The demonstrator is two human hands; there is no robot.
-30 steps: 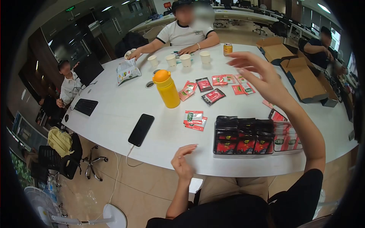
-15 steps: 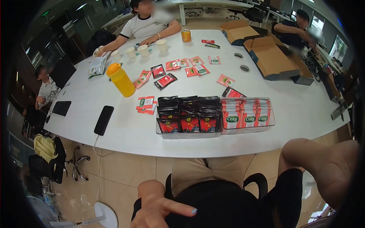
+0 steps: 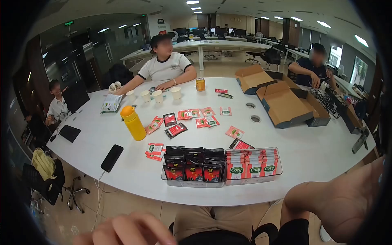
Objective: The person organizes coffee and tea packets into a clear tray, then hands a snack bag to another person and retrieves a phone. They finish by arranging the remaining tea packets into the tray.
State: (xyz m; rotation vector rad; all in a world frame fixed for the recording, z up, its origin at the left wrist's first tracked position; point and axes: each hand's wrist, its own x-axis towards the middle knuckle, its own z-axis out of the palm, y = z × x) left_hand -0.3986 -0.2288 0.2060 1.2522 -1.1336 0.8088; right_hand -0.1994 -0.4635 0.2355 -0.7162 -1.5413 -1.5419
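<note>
My left hand (image 3: 126, 230) is at the bottom edge, below the table, its fingers loosely bent and apart with nothing visible in them. My right hand (image 3: 359, 200) is raised close to the camera at the right edge, palm showing; its fingers are mostly cut off. Near the table's front edge stand two clear trays side by side. One holds black-and-red coffee sachets (image 3: 194, 169); the other holds red-and-white Cozy tea sachets (image 3: 254, 167). Loose Cozy tea sachets (image 3: 155, 150) and black-and-red sachets (image 3: 176, 130) lie scattered behind them. Neither hand touches these.
A yellow bottle (image 3: 133, 124), a phone (image 3: 112, 158) on a cable, paper cups (image 3: 157, 96), a yellow can (image 3: 200, 85) and a white-green packet (image 3: 111, 103) are on the table (image 3: 212, 196). Open cardboard boxes (image 3: 286, 106) lie at right. Several people sit around.
The view has tilted up, so the table appears lower and more of the room shows. My left hand has shifted left and its stretched finger is now bent. My right hand remains raised.
</note>
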